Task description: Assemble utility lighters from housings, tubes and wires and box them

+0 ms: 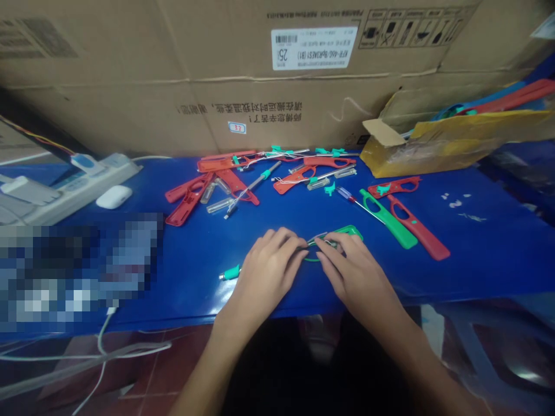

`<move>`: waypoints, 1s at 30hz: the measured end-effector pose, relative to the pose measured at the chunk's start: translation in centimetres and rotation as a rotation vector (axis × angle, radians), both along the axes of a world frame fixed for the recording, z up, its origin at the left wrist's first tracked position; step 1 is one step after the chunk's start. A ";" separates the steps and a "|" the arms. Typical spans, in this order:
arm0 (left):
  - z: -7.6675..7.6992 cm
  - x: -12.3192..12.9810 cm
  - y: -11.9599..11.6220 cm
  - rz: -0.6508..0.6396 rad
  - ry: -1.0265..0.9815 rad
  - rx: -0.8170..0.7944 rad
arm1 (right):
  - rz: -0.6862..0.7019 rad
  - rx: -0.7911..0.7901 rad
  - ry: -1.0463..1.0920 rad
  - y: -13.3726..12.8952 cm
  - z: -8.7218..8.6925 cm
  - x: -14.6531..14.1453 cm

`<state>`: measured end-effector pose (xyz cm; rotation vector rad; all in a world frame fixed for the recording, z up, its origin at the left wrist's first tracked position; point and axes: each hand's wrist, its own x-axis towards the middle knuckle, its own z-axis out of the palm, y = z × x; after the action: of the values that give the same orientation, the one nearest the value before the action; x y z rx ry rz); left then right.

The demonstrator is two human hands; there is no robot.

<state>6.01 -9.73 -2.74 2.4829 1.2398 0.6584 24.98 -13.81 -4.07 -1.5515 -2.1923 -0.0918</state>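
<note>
My left hand (275, 260) and my right hand (358, 263) meet over a green lighter casing half (354, 232) near the table's front. Both have their fingers closed at it, with thin wires between the fingertips. Much of the casing is hidden under my hands. A metal tip with a teal piece (230, 273) sticks out to the left from beneath my left hand. Up and right of my right hand lie a screwdriver (359, 205) with a clear and red handle, a green casing half (388, 219) and a red casing half (418, 228).
Red casings (234, 184), metal rods (260, 184) with wires, clear tanks (220, 205) and teal triggers (330, 189) lie along the back. A yellow carton (416, 159) stands right, before a large cardboard box (143, 104). Left are a power strip (87, 188) and a white earphone case (114, 197).
</note>
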 end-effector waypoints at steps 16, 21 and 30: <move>-0.2 0.0 0.0 0.011 -0.007 -0.013 | -0.018 0.002 -0.026 0.2 0.2 -0.4; -0.2 0.1 -0.1 0.053 -0.002 0.003 | -0.097 0.024 -0.092 0.6 0.1 -0.5; 0.2 -0.4 -0.3 0.099 -0.006 0.082 | -0.050 -0.026 0.031 0.4 0.0 -0.2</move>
<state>5.62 -10.07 -2.52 2.4953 1.3676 0.7550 24.80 -13.43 -4.02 -1.6120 -2.1393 -0.0545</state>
